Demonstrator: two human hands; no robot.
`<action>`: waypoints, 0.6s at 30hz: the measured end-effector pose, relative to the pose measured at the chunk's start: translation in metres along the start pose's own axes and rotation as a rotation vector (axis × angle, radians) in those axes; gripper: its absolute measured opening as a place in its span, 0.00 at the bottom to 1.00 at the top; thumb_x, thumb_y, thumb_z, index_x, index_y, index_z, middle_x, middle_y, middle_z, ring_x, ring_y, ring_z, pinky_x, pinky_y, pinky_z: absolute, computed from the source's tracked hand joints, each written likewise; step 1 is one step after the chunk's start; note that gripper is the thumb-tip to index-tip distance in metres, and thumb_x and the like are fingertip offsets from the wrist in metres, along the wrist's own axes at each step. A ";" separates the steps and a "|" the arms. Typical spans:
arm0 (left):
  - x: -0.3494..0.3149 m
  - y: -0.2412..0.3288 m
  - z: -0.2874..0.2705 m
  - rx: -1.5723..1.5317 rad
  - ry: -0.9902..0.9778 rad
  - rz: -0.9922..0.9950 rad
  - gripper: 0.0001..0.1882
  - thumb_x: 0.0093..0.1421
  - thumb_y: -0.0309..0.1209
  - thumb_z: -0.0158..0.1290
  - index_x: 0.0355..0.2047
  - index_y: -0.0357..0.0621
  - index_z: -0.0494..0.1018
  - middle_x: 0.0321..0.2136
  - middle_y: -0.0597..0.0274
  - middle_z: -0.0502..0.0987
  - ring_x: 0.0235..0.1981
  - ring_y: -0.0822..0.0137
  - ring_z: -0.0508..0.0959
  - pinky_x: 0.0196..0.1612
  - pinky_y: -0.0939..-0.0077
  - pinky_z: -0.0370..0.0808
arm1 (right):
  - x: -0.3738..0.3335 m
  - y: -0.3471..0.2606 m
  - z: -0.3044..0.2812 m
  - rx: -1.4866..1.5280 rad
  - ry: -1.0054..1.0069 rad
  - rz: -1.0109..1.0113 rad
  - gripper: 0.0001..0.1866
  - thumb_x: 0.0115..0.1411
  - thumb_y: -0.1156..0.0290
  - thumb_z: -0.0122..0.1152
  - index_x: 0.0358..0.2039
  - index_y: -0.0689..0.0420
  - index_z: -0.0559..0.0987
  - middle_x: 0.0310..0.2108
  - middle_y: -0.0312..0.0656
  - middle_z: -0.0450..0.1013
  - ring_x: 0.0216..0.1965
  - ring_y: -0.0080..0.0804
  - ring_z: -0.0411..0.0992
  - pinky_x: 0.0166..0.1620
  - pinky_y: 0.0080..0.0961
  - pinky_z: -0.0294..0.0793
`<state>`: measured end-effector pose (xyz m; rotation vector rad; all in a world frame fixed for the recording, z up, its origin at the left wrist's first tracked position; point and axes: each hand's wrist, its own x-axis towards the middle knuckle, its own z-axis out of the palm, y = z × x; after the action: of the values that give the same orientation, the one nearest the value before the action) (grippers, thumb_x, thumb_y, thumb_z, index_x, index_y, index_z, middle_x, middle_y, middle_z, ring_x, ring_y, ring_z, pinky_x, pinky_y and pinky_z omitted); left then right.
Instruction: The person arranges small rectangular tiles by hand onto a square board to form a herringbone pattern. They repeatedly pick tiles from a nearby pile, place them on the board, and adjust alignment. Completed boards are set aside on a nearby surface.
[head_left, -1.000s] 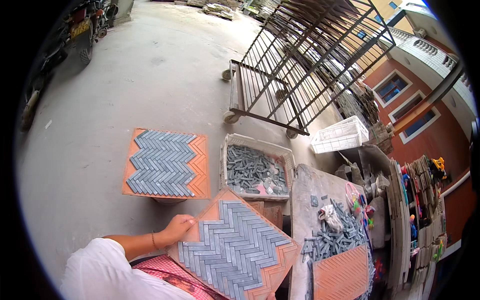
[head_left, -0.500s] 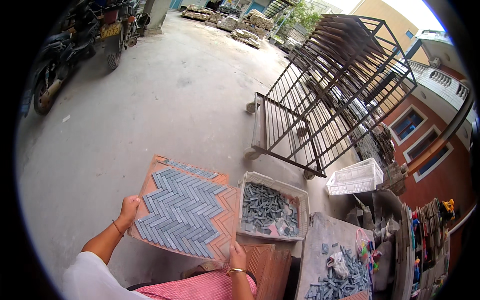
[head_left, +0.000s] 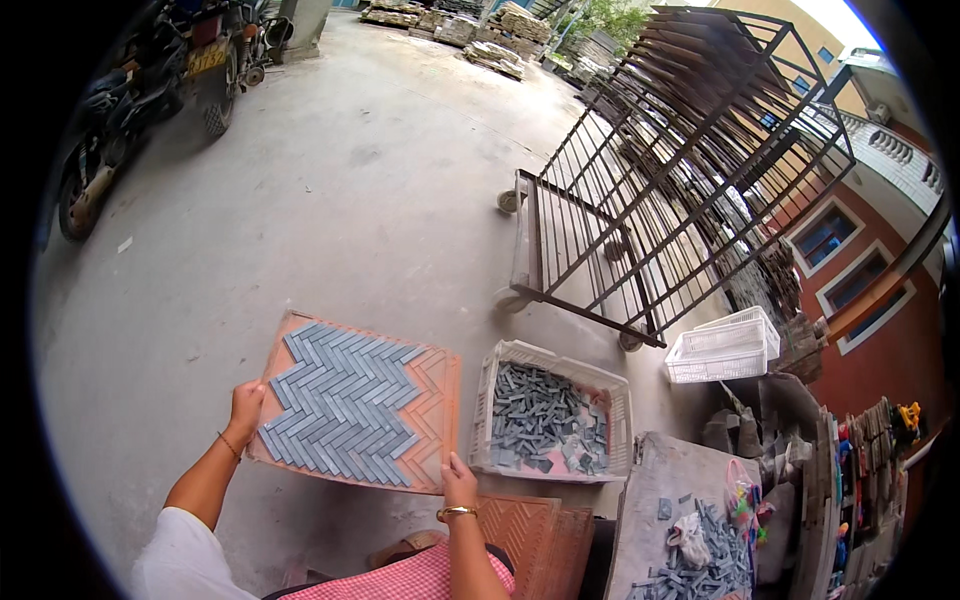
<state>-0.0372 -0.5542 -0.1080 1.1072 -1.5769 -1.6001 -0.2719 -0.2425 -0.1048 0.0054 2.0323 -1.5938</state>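
Observation:
My left hand [head_left: 247, 405] grips the left edge of an orange mould tray [head_left: 437, 388], and my right hand [head_left: 459, 483] closes on its lower right corner. Slim grey stone strips [head_left: 345, 405] fill most of the tray in a herringbone pattern; bare orange grooves show along its right side. What lies under the tray is hidden. By my right wrist, more orange grooved trays [head_left: 530, 530] are stacked.
Right of the tray, a white plastic crate [head_left: 483, 425] holds loose grey pieces. A work surface [head_left: 645, 500] carries more stone strips and a pale glove [head_left: 690, 540]. Beyond stands a wheeled metal rack [head_left: 610, 215], with an empty white basket [head_left: 722, 345] nearby. Motorcycles [head_left: 120, 120] are parked far left.
The held tray has moved left and slightly lower, toward the tray seen behind it before, which it now covers. Both hands keep their hold. The view has shifted a little.

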 end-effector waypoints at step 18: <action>0.007 -0.026 -0.011 -0.194 0.000 -0.095 0.14 0.58 0.24 0.40 0.38 0.28 0.72 0.32 0.58 0.76 0.31 0.70 0.76 0.38 0.80 0.71 | -0.030 -0.013 -0.001 0.205 -0.053 -0.166 0.21 0.55 0.77 0.53 0.51 0.67 0.70 0.49 0.50 0.69 0.51 0.33 0.68 0.53 0.25 0.65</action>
<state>-0.0281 -0.5633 -0.1338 1.0900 -1.3533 -1.7741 -0.2513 -0.2353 -0.0805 -0.1312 1.8619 -1.8791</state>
